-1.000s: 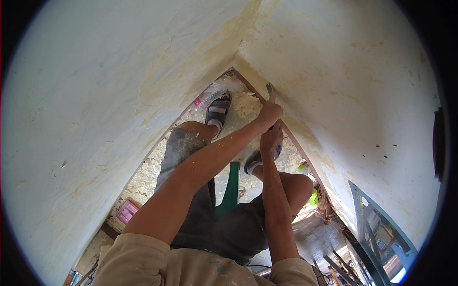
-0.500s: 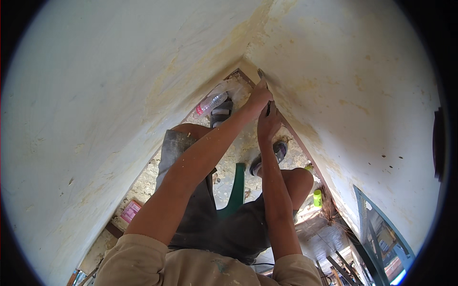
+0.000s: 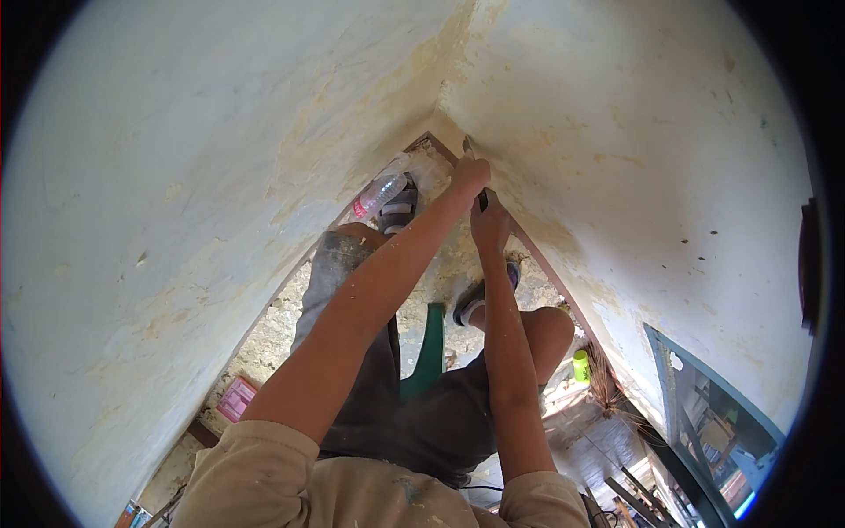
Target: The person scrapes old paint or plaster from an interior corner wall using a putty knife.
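The tool (image 3: 467,146), a scraper by the look of it, is near 12 o'clock, by the corner. Its tip points up to 12, close to the right-side wall (image 3: 607,167); I can't tell if they touch. The left hand (image 3: 472,178) has its fingers curled round the tool near the tip. The right hand (image 3: 490,225), just below toward 5 o'clock, has its fingers wrapped round the dark handle end. The tool looks light, hard and stiff, not easy to break. Dusty hands might slip, so the handle seems the best place to hold, with one hand higher up to steady it.

I count one tool, two hands, two shoes (image 3: 398,211), one clear bottle (image 3: 381,195) at 11, one green can (image 3: 581,367) at 4, and one pink box (image 3: 236,399) at 8.
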`<state>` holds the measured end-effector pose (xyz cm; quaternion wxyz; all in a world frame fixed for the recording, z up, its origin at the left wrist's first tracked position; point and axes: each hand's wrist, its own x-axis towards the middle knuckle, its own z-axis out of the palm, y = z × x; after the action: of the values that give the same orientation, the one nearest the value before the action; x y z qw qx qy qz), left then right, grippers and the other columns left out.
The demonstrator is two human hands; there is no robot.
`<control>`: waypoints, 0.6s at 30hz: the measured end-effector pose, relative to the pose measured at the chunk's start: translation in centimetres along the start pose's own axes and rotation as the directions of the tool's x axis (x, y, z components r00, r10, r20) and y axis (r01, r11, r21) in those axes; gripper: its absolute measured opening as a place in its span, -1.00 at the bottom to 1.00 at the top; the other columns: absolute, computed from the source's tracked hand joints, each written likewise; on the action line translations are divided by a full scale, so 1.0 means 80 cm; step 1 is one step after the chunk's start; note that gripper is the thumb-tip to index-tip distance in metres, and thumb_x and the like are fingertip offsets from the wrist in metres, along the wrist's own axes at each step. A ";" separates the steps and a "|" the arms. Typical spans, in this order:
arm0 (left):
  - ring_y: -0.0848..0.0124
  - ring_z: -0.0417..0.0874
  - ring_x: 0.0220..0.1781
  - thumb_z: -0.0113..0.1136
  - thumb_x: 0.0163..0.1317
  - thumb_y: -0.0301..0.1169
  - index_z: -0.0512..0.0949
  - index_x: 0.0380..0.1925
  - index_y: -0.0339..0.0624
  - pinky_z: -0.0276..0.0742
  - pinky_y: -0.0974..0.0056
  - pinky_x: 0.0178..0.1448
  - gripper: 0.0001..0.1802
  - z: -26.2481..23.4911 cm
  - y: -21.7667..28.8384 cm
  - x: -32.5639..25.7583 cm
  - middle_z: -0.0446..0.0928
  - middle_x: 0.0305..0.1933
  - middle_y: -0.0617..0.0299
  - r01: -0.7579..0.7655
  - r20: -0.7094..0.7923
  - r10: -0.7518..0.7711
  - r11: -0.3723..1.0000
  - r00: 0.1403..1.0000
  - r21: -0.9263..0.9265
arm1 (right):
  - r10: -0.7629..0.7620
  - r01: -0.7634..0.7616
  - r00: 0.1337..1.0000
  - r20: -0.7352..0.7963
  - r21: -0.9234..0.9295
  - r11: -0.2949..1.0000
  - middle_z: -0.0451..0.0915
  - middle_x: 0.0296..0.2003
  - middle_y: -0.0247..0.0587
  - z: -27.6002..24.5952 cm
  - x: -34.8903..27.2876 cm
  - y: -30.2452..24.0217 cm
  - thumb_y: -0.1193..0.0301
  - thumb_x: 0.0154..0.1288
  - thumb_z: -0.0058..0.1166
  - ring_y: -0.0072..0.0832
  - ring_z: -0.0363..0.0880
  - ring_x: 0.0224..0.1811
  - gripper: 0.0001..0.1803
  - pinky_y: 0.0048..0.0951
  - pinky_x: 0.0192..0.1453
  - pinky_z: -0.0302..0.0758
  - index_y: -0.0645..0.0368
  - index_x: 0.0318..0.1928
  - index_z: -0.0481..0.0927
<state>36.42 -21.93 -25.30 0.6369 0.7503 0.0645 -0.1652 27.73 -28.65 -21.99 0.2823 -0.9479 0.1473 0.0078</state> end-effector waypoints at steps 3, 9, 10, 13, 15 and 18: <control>0.36 0.50 -0.50 0.00 -0.03 -0.57 0.49 -0.27 -0.27 0.39 0.28 -0.48 -0.75 0.043 0.009 -0.029 0.49 -0.51 0.15 0.205 0.032 -0.203 0.971 0.979 -0.120 | 0.078 -0.078 0.997 0.007 0.026 0.997 0.60 -0.32 0.10 -0.015 -0.029 0.036 0.18 0.25 0.01 0.02 0.58 -0.28 -0.59 -0.11 -0.23 0.50 0.11 0.03 0.50; 0.43 0.47 -0.52 -0.05 -0.01 -0.58 0.49 -0.12 -0.21 0.34 0.34 -0.50 -0.62 0.091 0.035 -0.108 0.50 -0.47 0.19 0.315 0.138 -0.284 0.888 0.949 -0.335 | 0.107 -0.118 0.977 -0.186 -0.046 0.992 0.60 -0.34 0.07 -0.058 -0.077 0.090 0.17 0.25 0.02 0.00 0.59 -0.33 -0.64 -0.12 -0.29 0.49 0.06 -0.01 0.56; 0.47 0.46 -0.48 -0.07 0.00 -0.60 0.47 -0.01 -0.19 0.34 0.37 -0.48 -0.53 0.094 0.038 -0.116 0.51 -0.42 0.21 0.349 0.170 -0.308 0.872 0.936 -0.343 | 0.111 -0.122 0.975 -0.191 -0.044 0.992 0.60 -0.34 0.07 -0.063 -0.079 0.093 0.17 0.25 0.02 0.00 0.59 -0.33 -0.64 -0.12 -0.29 0.49 0.06 -0.01 0.56; 0.56 0.46 -0.36 -0.12 0.02 -0.62 0.29 0.24 -0.13 0.33 0.45 -0.38 -0.34 0.103 0.040 -0.131 0.52 -0.26 0.27 0.218 0.137 -0.171 0.833 0.976 -0.509 | 0.056 -0.064 0.970 -0.238 -0.029 0.998 0.61 -0.36 0.05 -0.072 -0.075 0.098 0.17 0.25 0.03 -0.02 0.59 -0.36 -0.66 -0.14 -0.32 0.49 0.06 -0.05 0.58; 0.55 0.46 -0.31 -0.14 0.02 -0.62 0.20 0.29 -0.13 0.34 0.45 -0.31 -0.29 0.103 0.042 -0.134 0.51 -0.19 0.27 0.250 0.169 -0.188 0.814 0.968 -0.524 | 0.021 -0.021 0.963 -0.269 0.001 1.000 0.60 -0.37 0.04 -0.069 -0.070 0.101 0.19 0.24 0.04 -0.02 0.58 -0.37 -0.68 -0.15 -0.36 0.48 0.05 -0.07 0.58; 0.52 0.46 -0.21 -0.16 0.01 -0.64 0.10 0.34 -0.14 0.37 0.44 -0.17 -0.24 0.100 0.043 -0.132 0.49 -0.09 0.25 0.211 0.157 -0.150 0.823 0.976 -0.527 | 0.133 -0.129 0.964 -0.232 0.032 0.991 0.60 -0.40 0.06 -0.050 -0.072 0.098 0.20 0.24 0.05 -0.02 0.58 -0.40 -0.69 -0.15 -0.38 0.47 0.07 -0.08 0.58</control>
<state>26.28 -29.15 -19.70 0.8064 0.5206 0.1448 -0.2403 19.76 -35.47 -22.20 0.2698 -0.9280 0.2420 -0.0862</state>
